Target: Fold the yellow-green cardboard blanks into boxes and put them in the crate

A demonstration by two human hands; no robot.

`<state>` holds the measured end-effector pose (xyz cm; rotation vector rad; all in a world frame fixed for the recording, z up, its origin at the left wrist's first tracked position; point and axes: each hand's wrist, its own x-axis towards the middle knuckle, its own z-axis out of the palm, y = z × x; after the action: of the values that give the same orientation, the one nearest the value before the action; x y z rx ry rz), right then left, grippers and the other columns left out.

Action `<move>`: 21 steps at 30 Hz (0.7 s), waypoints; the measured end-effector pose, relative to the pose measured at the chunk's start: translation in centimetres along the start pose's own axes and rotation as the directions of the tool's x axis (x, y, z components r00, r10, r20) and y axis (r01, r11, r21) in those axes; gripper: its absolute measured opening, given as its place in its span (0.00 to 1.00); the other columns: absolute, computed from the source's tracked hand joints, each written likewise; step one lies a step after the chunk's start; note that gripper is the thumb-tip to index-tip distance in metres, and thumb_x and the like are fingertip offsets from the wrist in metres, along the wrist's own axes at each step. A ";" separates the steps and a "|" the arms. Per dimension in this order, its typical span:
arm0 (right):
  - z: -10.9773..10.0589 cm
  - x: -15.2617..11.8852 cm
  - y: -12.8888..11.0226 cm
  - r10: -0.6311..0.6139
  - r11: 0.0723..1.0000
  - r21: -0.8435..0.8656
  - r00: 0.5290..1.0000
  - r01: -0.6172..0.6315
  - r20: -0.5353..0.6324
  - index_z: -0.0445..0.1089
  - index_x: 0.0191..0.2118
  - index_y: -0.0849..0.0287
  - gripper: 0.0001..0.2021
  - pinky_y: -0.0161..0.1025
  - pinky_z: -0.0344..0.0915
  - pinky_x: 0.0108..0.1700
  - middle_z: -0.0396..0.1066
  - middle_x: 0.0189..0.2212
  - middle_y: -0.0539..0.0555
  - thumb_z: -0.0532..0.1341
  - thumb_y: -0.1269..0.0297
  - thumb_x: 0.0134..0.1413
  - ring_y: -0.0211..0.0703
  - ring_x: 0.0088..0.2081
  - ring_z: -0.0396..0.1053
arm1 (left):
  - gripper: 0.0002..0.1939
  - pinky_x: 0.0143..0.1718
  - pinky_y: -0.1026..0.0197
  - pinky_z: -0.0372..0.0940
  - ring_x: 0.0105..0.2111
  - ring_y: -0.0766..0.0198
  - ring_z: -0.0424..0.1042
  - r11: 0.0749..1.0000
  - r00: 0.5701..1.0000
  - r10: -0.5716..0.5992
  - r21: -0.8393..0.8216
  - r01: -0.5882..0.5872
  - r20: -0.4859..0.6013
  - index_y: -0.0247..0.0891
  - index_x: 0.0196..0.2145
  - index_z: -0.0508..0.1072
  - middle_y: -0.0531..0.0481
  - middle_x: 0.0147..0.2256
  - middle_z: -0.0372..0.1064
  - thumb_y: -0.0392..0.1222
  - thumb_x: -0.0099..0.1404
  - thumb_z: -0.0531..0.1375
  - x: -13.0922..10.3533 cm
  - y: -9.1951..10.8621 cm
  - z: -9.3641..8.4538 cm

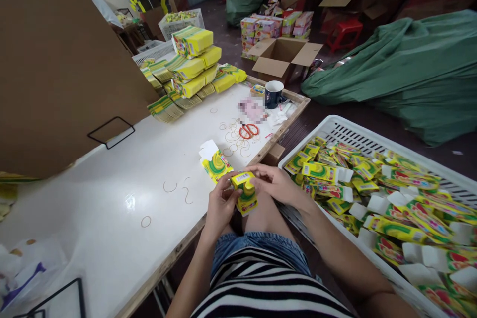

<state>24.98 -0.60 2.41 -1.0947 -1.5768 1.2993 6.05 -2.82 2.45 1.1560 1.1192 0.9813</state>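
Above the lap, a small yellow and green carton [246,198] is held between both hands. My left hand [219,203] has its fingers and thumb closed on the carton's left side. My right hand [274,183] grips its upper right edge, with the fingertips near the top. Just behind my left hand, another yellow carton [216,163] with a white open flap lies at the edge of the white table [122,218]. On the right, a white plastic crate [333,124] holds several folded yellow cartons, many with white flaps showing.
Stacks of flat yellow cartons [194,67] stand at the table's back. Rubber bands, orange-handled scissors [248,131] and a dark mug [274,95] lie nearer its right end. Beyond are an open cardboard box [274,67], a red stool [345,34] and green sacks [402,69].
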 end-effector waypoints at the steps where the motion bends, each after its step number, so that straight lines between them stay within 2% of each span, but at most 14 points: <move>1: 0.1 0.0 -0.1 0.027 0.999 -0.020 0.999 -0.026 0.028 0.71 0.50 0.57 0.17 0.34 0.62 0.30 0.67 0.23 0.47 0.60 0.57 0.57 0.39 0.26 0.64 | 0.22 0.39 0.60 0.71 0.37 0.59 0.77 1.000 1.000 0.004 0.003 -0.004 0.007 0.40 0.50 0.67 0.43 0.48 0.74 0.43 0.59 0.65 0.0 -0.1 0.1; 4: 0.3 0.1 -0.4 0.051 0.988 -0.149 0.999 -0.051 -0.001 0.69 0.49 0.57 0.17 0.32 0.55 0.26 0.58 0.18 0.41 0.61 0.67 0.52 0.36 0.21 0.58 | 0.23 0.41 0.58 0.71 0.40 0.58 0.77 1.000 0.998 0.010 -0.026 -0.008 0.061 0.40 0.52 0.67 0.42 0.49 0.73 0.42 0.60 0.64 0.0 -0.2 0.4; 6: 0.5 0.3 -0.6 0.051 0.973 -0.224 0.998 -0.058 -0.036 0.69 0.46 0.57 0.15 0.32 0.53 0.26 0.57 0.18 0.41 0.60 0.70 0.50 0.35 0.21 0.57 | 0.24 0.42 0.57 0.71 0.41 0.57 0.77 0.998 0.996 0.010 -0.055 -0.005 0.084 0.40 0.53 0.66 0.41 0.50 0.73 0.43 0.60 0.64 0.0 0.0 0.5; 11: 0.9 0.5 -1.1 0.059 0.937 -0.342 0.998 -0.065 -0.028 0.65 0.47 0.54 0.18 0.32 0.54 0.27 0.59 0.20 0.41 0.62 0.69 0.49 0.37 0.22 0.61 | 0.26 0.42 0.56 0.72 0.44 0.54 0.76 0.997 0.997 0.003 -0.078 0.003 0.076 0.40 0.54 0.65 0.40 0.49 0.73 0.45 0.59 0.65 0.0 0.3 0.8; 14: 1.2 0.5 -1.2 0.105 0.899 -0.420 0.992 -0.126 -0.073 0.65 0.47 0.55 0.19 0.33 0.54 0.28 0.61 0.20 0.42 0.63 0.71 0.48 0.38 0.23 0.63 | 0.26 0.43 0.56 0.71 0.45 0.54 0.76 0.996 0.998 0.014 -0.088 -0.008 0.066 0.40 0.53 0.67 0.40 0.49 0.74 0.46 0.58 0.66 0.1 0.2 0.8; 16: 1.2 0.5 -1.1 0.093 0.883 -0.451 0.990 -0.131 -0.105 0.66 0.47 0.55 0.18 0.34 0.55 0.28 0.62 0.20 0.43 0.64 0.70 0.48 0.39 0.23 0.63 | 0.26 0.43 0.56 0.71 0.44 0.54 0.76 0.995 0.999 0.015 -0.103 -0.011 0.041 0.39 0.52 0.67 0.40 0.48 0.74 0.46 0.57 0.67 0.3 0.1 0.5; 18: 1.2 0.5 -0.7 0.030 0.914 -0.400 0.994 -0.068 -0.100 0.68 0.47 0.55 0.16 0.34 0.58 0.30 0.66 0.24 0.46 0.64 0.67 0.50 0.40 0.25 0.65 | 0.26 0.41 0.57 0.72 0.41 0.55 0.77 0.993 1.000 0.010 -0.121 -0.008 0.018 0.38 0.51 0.67 0.40 0.46 0.76 0.46 0.57 0.67 0.4 0.1 0.2; 21: 1.4 0.4 0.2 -0.044 0.989 -0.144 0.994 0.029 -0.097 0.70 0.45 0.56 0.11 0.35 0.63 0.32 0.72 0.32 0.51 0.60 0.59 0.57 0.41 0.31 0.69 | 0.26 0.37 0.58 0.73 0.37 0.56 0.78 0.989 1.000 0.005 -0.151 -0.003 0.014 0.37 0.49 0.68 0.42 0.42 0.77 0.44 0.55 0.69 0.5 0.1 0.4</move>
<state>23.55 -0.62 2.04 -1.1941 -1.6269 1.1041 6.49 -2.38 2.50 1.0424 1.0134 1.0412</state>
